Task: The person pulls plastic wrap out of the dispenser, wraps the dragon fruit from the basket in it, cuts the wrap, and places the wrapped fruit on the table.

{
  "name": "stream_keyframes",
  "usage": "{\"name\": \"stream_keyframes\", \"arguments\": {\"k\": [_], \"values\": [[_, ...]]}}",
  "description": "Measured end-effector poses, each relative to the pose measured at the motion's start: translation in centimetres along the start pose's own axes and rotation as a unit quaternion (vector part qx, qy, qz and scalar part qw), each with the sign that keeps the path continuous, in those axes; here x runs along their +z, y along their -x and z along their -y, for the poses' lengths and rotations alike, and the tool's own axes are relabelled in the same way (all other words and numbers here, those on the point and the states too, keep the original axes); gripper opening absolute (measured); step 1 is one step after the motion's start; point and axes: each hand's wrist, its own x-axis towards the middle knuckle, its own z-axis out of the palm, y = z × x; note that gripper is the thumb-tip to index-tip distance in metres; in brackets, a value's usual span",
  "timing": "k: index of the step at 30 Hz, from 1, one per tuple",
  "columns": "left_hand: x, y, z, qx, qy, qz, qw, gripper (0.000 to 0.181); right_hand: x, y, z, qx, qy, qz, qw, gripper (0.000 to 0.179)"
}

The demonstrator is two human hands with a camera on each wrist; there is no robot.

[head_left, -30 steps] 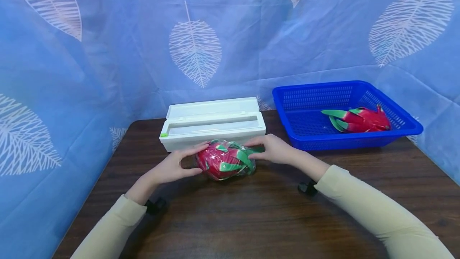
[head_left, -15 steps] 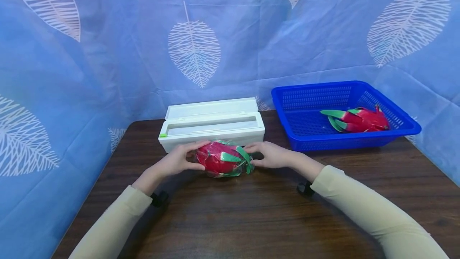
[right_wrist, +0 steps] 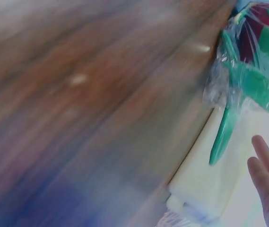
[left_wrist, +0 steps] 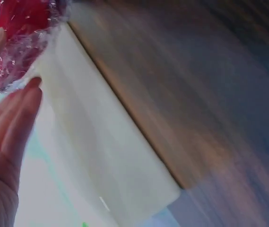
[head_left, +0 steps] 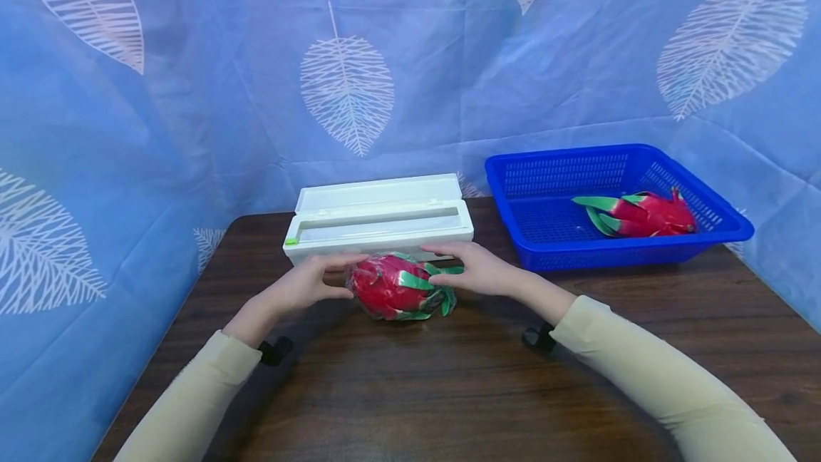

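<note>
A red dragon fruit (head_left: 388, 287) with green leaf tips lies on its side on the table, wrapped in clear plastic film. At its left end my left hand (head_left: 298, 285) stands with thumb and fingers spread. In the left wrist view the thumb overlaps the crumpled film (left_wrist: 30, 52), and the straight fingers reach just below it. My right hand (head_left: 484, 269) is at the leafy right end, its thumb overlapping a green leaf. In the right wrist view its fingers (right_wrist: 262, 175) are extended and apart from the leaves (right_wrist: 250, 82).
Right behind the fruit stands a white cling film dispenser box (head_left: 378, 242) with its lid raised. A blue plastic basket (head_left: 539, 248) at the back right holds another dragon fruit (head_left: 654, 214). A blue leaf-patterned cloth (head_left: 410, 91) hangs behind the dark wooden table (head_left: 410, 391).
The wrapped fruit has turned slightly between the hands. My left hand first closed further round its end, then drew back left with looser fingers. The right hand's fingers have spread and shifted over the leaves.
</note>
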Motion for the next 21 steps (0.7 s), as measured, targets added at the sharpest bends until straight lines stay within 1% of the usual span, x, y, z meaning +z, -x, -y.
{"name": "stream_keyframes", "arguments": {"k": [3, 8, 11, 14, 17, 19, 21], "values": [[-0.1, 0.0, 0.1, -0.009, 0.011, -0.013, 0.9998, 0.065, 0.2, -0.4, 0.3, -0.006, -0.016, 0.004, 0.9999, 0.062], [-0.4, -0.2, 0.5, -0.029, 0.029, -0.022, 0.9989, 0.057, 0.5, -1.0, 0.3, -0.022, -0.039, 0.022, 0.9988, 0.05], [-0.5, -0.1, 1.0, -0.024, 0.04, -0.024, 0.9986, 0.055, 0.4, -1.3, 0.3, -0.039, -0.041, 0.036, 0.9977, 0.048], [-0.5, 0.1, 1.3, -0.013, 0.052, -0.025, 0.9982, 0.052, 0.3, -1.4, 0.3, -0.042, -0.039, 0.048, 0.9972, 0.048], [-0.5, 0.2, 1.3, -0.006, 0.059, -0.019, 0.9981, 0.05, 0.2, -1.4, 0.3, -0.036, -0.04, 0.054, 0.9971, 0.048], [-0.6, 0.2, 1.1, -0.005, 0.061, -0.008, 0.9981, 0.052, 0.1, -1.3, 0.4, -0.028, -0.042, 0.055, 0.9972, 0.05], [-0.8, 0.2, 0.9, -0.009, 0.055, -0.001, 0.9985, 0.054, 0.1, -1.1, 0.4, -0.019, -0.043, 0.053, 0.9975, 0.052]]}}
